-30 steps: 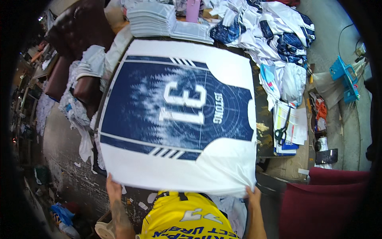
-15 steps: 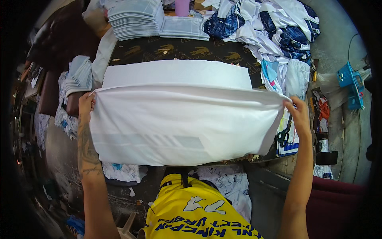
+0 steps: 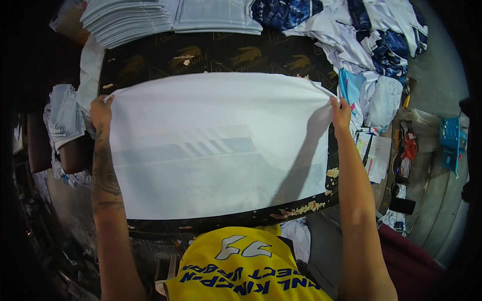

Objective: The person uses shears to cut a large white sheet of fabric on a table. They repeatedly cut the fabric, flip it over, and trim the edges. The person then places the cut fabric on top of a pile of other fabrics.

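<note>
My left hand (image 3: 101, 109) grips the upper left corner of a white fabric panel (image 3: 211, 120), fingers closed on its edge. My right hand (image 3: 339, 111) pinches the upper right corner. The panel is spread between both hands over a dark, worn board (image 3: 125, 60) with scuffed patches. Its pale underside shows, with printed stripes faintly visible through it. A shallow fold runs along the far edge, and a shadow crosses its right part.
Stacked pale cloths (image 3: 128, 20) lie behind the board. Heaped white and navy garments (image 3: 361, 35) fill the back right. Papers (image 3: 374, 155) and a blue plastic object (image 3: 449, 143) are at the right. Brown upholstery (image 3: 40, 140) with folded cloths is at the left.
The panel has turned from navy printed face up to pale underside up. Both hands have moved forward with its edge, from the near side to the far side.
</note>
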`<state>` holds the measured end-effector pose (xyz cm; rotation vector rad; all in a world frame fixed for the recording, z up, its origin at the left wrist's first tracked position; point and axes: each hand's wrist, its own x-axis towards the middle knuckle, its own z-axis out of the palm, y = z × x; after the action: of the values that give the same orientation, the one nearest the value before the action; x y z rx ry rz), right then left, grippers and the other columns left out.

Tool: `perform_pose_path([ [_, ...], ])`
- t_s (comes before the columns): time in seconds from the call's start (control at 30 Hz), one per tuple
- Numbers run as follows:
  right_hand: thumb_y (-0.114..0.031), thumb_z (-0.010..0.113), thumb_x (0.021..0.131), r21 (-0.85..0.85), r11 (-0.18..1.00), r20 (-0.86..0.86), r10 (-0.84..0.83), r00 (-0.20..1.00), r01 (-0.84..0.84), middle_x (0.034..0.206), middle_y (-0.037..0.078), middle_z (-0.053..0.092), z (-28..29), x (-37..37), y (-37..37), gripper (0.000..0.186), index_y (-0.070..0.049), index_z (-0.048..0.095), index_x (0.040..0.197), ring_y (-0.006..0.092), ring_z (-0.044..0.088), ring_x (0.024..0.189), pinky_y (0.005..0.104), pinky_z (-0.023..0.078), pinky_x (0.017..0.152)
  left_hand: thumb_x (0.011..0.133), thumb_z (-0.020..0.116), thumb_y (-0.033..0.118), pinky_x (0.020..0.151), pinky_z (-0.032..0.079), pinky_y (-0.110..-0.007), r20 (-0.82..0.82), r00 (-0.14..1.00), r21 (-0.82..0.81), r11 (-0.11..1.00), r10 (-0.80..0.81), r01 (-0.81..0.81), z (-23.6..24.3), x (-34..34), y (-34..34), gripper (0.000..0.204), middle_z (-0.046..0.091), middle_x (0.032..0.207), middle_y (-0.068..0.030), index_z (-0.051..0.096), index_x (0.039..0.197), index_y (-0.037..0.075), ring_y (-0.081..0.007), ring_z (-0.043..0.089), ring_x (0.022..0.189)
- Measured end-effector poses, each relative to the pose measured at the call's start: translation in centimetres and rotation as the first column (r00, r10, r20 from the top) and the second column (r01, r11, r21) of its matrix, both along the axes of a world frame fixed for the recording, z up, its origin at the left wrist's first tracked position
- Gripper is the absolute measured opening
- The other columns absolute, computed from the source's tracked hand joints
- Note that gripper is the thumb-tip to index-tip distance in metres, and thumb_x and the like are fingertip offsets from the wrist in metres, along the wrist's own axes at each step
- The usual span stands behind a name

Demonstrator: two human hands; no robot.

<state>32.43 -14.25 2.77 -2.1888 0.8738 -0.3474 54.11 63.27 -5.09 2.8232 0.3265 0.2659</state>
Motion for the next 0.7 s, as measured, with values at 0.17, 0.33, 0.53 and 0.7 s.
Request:
perform_pose_path([
  [0.17, -0.04, 0.074, 0.103, -0.087, 0.996, -0.056, -0.032, 0.998, 0.027, 0.119, 0.013, 0.069, -2.5, 4.7, -1.1, 0.06, 0.009, 0.064, 0.136, 0.0185, 0.061, 0.104, 0.0325, 0.048, 0.094, 0.094, 0.079, 0.047, 0.085, 0.056, -0.048, -0.058, 0.997, -0.055, 0.997, 0.058, -0.061, 0.6, 2.0, -0.4, 0.045, 0.078, 0.099, -0.0189, 0.08, 0.123, 0.012, -0.0381, 0.076, 0.096],
  [0.33, -0.041, 0.077, 0.102, -0.092, 0.995, -0.051, -0.035, 0.998, 0.03, 0.124, 0.015, 0.071, -3.6, 7.3, -1.4, 0.061, 0.008, 0.064, 0.136, 0.0207, 0.065, 0.108, 0.0332, 0.051, 0.096, 0.095, 0.079, 0.049, 0.081, 0.055, -0.046, -0.087, 0.995, -0.037, 0.998, 0.048, -0.051, 1.3, 2.5, -0.5, 0.047, 0.077, 0.088, -0.0135, 0.079, 0.128, 0.016, -0.0343, 0.074, 0.086],
  [0.53, -0.028, 0.084, 0.092, -0.362, 0.921, -0.047, 0.138, 0.989, -0.146, 0.117, 0.016, 0.073, -1.8, 4.6, 1.1, 0.049, -0.003, 0.068, 0.131, 0.0331, 0.07, 0.105, 0.0431, 0.054, 0.093, 0.094, 0.083, 0.037, 0.073, 0.054, -0.043, 0.08, 0.996, -0.158, 0.987, 0.043, -0.03, 2.8, -4.0, -10.0, 0.059, 0.07, 0.081, -0.0095, 0.059, 0.145, 0.019, -0.027, 0.07, 0.076],
  [0.7, -0.015, 0.08, 0.088, -0.275, 0.916, -0.237, 0.23, 0.944, -0.292, 0.111, 0.018, 0.074, 1.3, -13.4, 3.2, 0.021, -0.005, 0.075, 0.106, 0.0409, 0.069, 0.106, 0.0485, 0.052, 0.094, 0.083, 0.086, 0.02, 0.114, 0.039, -0.057, 0.082, 0.809, -0.319, 0.753, -0.582, 0.575, 3.7, -24.0, -30.0, 0.049, 0.066, 0.124, -0.0131, 0.067, 0.127, 0.01, -0.0381, 0.058, 0.125],
])
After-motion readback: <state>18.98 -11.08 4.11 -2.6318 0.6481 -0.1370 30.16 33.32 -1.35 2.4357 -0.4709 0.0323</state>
